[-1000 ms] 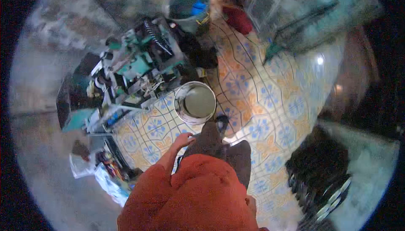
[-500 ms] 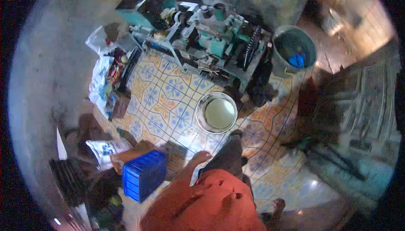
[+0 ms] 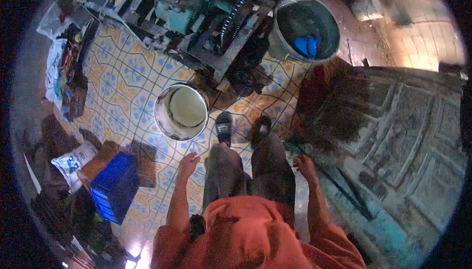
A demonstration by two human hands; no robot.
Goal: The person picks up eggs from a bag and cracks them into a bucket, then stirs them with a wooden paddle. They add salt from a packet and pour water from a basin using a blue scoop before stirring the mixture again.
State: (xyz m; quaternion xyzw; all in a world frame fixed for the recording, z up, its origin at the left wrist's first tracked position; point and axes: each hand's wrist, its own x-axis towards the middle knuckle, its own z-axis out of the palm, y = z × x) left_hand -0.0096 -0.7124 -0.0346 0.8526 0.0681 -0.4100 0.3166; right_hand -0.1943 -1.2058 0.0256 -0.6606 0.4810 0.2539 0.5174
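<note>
On the patterned tile floor (image 3: 120,104), forward and to the left of the wearer's legs, stands the round bucket (image 3: 163,119), seen from above. Compared with the preceding frame, the bucket appears farther left in the field, and the left hand (image 3: 188,165) lies lower and farther left. The right hand (image 3: 305,166), formerly near the lower edge, now appears beside the right thigh, and both dark shoes (image 3: 223,127) are visible. The machine (image 3: 174,16) has shifted toward the upper left of the view, and the blue container (image 3: 115,185) toward the left margin.

Relative to the grip, the bucket lies ahead of the left hand, near its fingers but apart from them; from the right hand it is well apart, across the legs. Both grips are released, the fingers loosely bent. The right hand hangs near a long dark bar (image 3: 344,178).

The bucket is upright and open-mouthed, with a pale, shiny rim and dark staining on its inner wall. A pale greenish-white disc fills much of the interior; whether it is the base or some content cannot be told. Beyond the shoes stands a large greenish tub (image 3: 282,45) with a bright blue item (image 3: 306,46) inside; a panelled surface (image 3: 393,126) occupies the right side.
</note>
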